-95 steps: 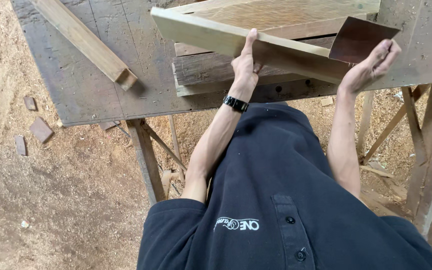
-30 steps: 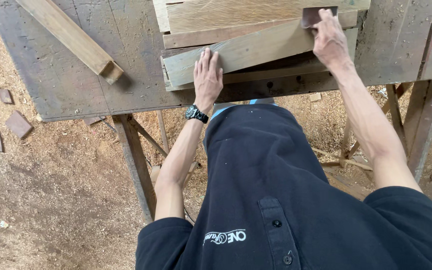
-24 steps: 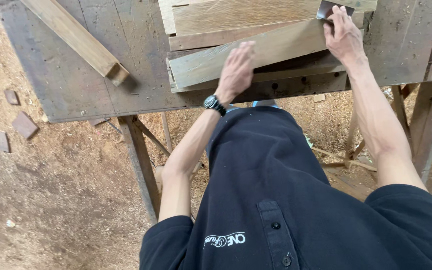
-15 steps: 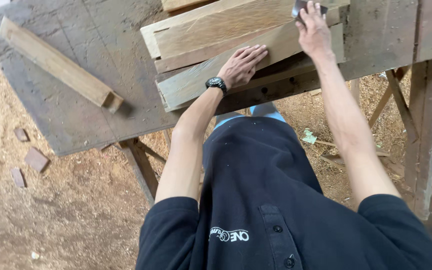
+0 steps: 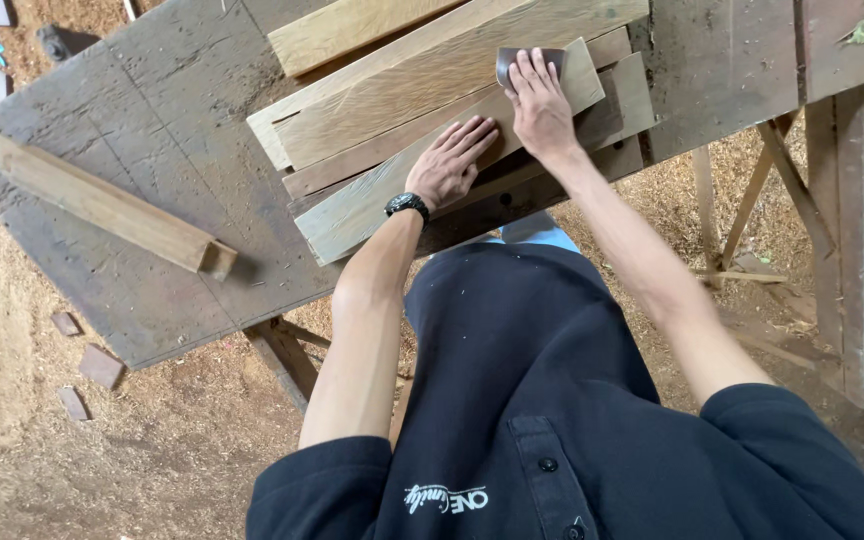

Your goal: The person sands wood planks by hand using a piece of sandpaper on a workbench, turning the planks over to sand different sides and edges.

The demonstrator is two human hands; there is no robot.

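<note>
Two hands on a plank at the workbench's near edge.

Head view: the plank (image 5: 372, 195) lies slantwise atop stacked boards (image 5: 422, 75). The left hand (image 5: 449, 165) lies flat, fingers spread; the right hand (image 5: 540, 105) presses dark sandpaper (image 5: 512, 62) near the plank's far end. Bare workbench (image 5: 152, 130) spreads left, sawdust floor below.

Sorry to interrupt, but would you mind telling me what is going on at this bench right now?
A person leans over a worn wooden workbench. The right hand presses a dark sheet of sandpaper onto a pale plank that lies on a stack of boards. The left hand lies flat on the same plank. A separate wooden bar lies apart to one side, and sawdust covers the ground.
</note>
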